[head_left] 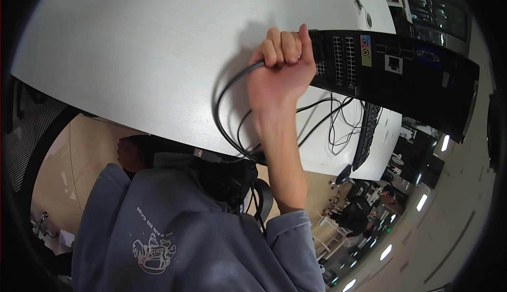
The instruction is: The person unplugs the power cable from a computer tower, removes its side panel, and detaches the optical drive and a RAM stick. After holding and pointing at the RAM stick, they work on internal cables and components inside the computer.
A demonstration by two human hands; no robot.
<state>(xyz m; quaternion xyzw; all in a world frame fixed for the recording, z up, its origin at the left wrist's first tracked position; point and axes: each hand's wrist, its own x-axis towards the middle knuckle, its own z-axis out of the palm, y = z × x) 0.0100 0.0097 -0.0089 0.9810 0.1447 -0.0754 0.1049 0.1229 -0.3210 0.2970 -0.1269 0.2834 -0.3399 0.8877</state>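
My right hand (280,65) is raised in a fist around a black cable (224,99), right against the rear panel of a black computer case (401,75) lying on the white table (148,43). The panel shows vent slots, coloured audio jacks and several ports. From the fist the cable loops down over the table edge toward my chest, where a small plug (205,154) hangs. My left hand (129,155) sits low in shadow at the table's near edge, at the end of a grey sleeve; I cannot make out its fingers.
A black keyboard (368,133) lies by the case with thin black wires (338,125) tangled beside it. A small cable hole (368,20) is in the table's far side. Shelves stand past the table, and an office floor with chairs lies to the right.
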